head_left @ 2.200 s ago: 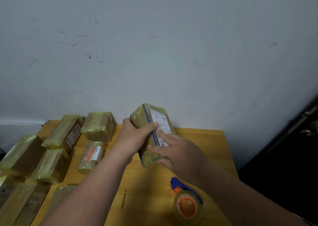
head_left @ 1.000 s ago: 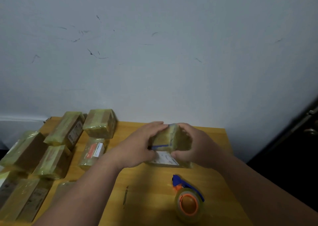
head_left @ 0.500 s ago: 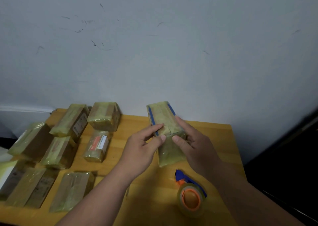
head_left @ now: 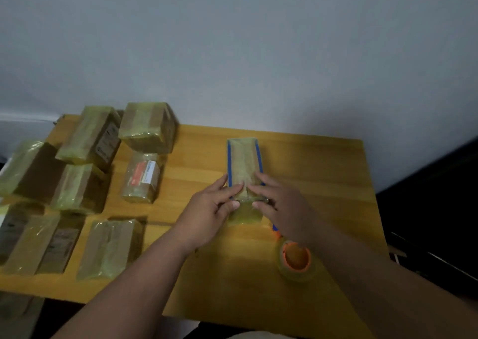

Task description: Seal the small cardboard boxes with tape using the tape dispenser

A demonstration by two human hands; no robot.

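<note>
A narrow cardboard box [head_left: 243, 168] with blue edging lies flat on the desk [head_left: 323, 173], a little right of the middle, its long side running from near to far. Both hands are on its near end: the left hand [head_left: 207, 214] rests on the left corner and the right hand [head_left: 282, 209] on the right corner, the fingers straight and pressing down on the yellowish tape wrapped over that end. Neither grip is curled round anything; the fingers lie flat on the box. The step in hand looks like smoothing down tape already laid, so that it sticks over the end flap. The tape dispenser [head_left: 294, 258], with its orange core, stands on the desk near the right forearm, untouched. To the left lie a number of wrapped boxes [head_left: 144, 126], apparently already taped. The next move probably calls for checking that the tape edges lie flat along both blue sides, then either taking up the dispenser for another strip or setting this box with the others on the left.
</note>
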